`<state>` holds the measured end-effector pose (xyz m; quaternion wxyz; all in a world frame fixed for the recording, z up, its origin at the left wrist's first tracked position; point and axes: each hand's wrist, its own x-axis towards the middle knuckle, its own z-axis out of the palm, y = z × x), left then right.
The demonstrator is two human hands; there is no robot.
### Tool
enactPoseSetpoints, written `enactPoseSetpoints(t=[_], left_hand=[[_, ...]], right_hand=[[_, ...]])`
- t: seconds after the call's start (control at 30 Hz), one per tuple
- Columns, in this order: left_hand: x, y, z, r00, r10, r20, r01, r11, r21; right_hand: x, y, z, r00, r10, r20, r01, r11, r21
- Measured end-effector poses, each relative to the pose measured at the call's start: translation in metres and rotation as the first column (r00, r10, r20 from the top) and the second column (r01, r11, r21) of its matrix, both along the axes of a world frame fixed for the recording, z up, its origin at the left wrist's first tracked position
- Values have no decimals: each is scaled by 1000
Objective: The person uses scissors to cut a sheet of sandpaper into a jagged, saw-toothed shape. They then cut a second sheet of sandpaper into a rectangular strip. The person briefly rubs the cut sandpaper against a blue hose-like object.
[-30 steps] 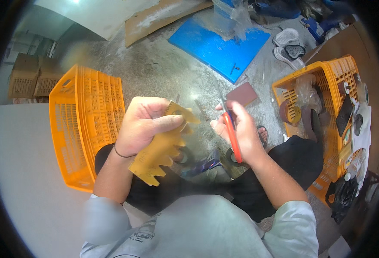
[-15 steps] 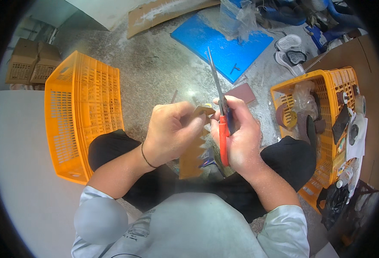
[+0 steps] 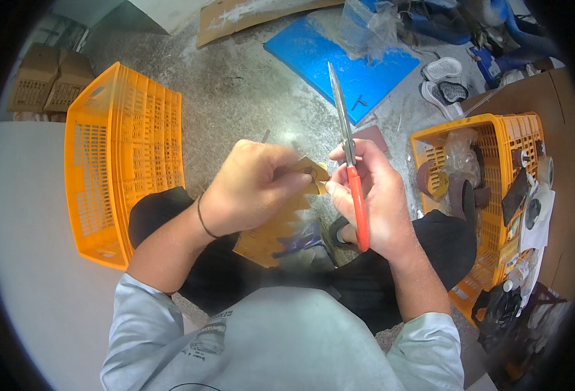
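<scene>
In my left hand [image 3: 251, 186] is a tan sheet [image 3: 261, 238] with a jagged, saw-toothed edge, its upper corner pinched between thumb and fingers. The sheet's lower part hangs below the hand over my lap. A pair of scissors [image 3: 357, 202] with red handles rests in my right hand [image 3: 384, 199], blades together and pointing away from me. My right thumb and finger reach the sheet's upper corner, where a dark mark shows. Whether they pinch a small piece there is too fine to tell.
An orange crate [image 3: 115, 163] stands on the left, and another orange crate [image 3: 489, 120] on the right holds plastic and abrasive rolls. Ahead lie a blue board [image 3: 333, 58], a maroon block [image 3: 371, 137] and shoe soles [image 3: 442, 68]. Boxes [image 3: 46, 78] sit at far left.
The lower part of the tan sheet has swung left. The scissors have turned, with their tips farther right and their handles lower right. Both hands have drawn slightly apart.
</scene>
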<state>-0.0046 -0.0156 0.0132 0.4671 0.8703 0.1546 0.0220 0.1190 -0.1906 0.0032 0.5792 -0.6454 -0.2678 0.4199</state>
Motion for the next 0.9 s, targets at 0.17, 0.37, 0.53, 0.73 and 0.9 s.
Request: enactPoseSetpoints(t=[0.17,0.37,0.53,0.73,0.9], left_hand=[[4,15,2,945,311,-105,-317,785,-532],[5,-17,-14,950,310,47,-289,925,-246],[5,-21,-19,966,230,115,-218,970,-112],[1,-24,-11,962,273,14,-264,942,-206],[-1,-14,-24,958,278,-65,-273,826,-492]], right_hand=[[16,0,-1,993,-74,-93,71,997,-39],[-5,14,-15,969,-247,29,246,969,20],[-7,15,-23,942,-275,193,246,956,163],[-9,16,-3,947,-288,143,276,956,97],[0,19,-3,957,-284,65,276,955,107]])
